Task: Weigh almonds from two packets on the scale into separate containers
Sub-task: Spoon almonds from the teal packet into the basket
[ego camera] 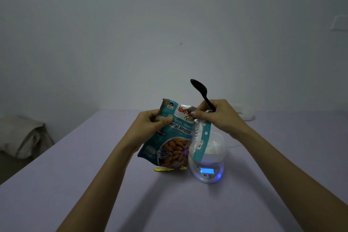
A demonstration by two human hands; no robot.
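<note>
Both hands pinch the light, crinkly roasted-almond packet (169, 137) at its torn top, the right hand (216, 117) also clutching a black spoon (201, 92), the left hand (152, 122) gripping the stiffer side edge.

- A yellow packet (165, 169) in the lower middle of the frame shows only a thin strip; the teal almond packet (169, 137) covers the rest.
- The scale (207, 172) display glows blue, its digits too blurred to read.
- The white container (216, 147) on the scale is partly covered by the teal packet's torn flap; its contents cannot be told.
- Both forearms are cut off by the bottom edge.
</note>
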